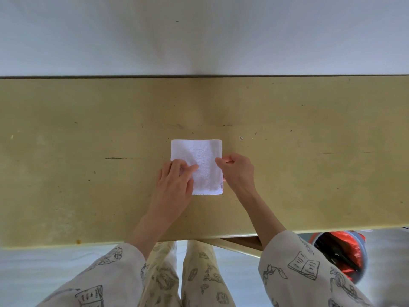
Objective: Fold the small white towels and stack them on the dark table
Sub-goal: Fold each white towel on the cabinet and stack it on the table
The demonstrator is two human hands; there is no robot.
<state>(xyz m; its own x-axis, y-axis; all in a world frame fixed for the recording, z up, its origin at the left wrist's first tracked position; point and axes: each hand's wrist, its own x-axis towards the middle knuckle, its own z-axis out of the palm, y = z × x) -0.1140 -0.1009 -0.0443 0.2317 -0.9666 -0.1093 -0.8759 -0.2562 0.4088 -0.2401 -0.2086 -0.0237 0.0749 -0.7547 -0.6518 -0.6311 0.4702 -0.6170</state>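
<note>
I see one towel (197, 166) lying flat near the middle of the worktop (88, 151), already folded into a small, near-square pad with layered edges showing along its far right side. That tells me at least one fold is done on this piece; whether another fold is meant I cannot say.

My left hand (176, 185) rests on the towel's near left part, fingers (188, 168) fairly straight and lying flat on the cloth, pressing it rather than gripping it. My right hand (238, 171) sits at the towel's right edge with its fingers curled; thumb and forefinger seem to pinch the edge, though the exact contact is too small to be sure of.

As for progress, I judge the task to be early or midway. Only this single towel is in view; I see no stack beside it and no unfolded towels waiting anywhere on the worktop. So this one may be the base of the stack, or the stack may lie out of view. The worktop itself looks yellowish, not dark, so I cannot tell whether this is the surface where the stack is meant to go.

An orange-lined bin (340, 255) stands on the floor under the right corner.
</note>
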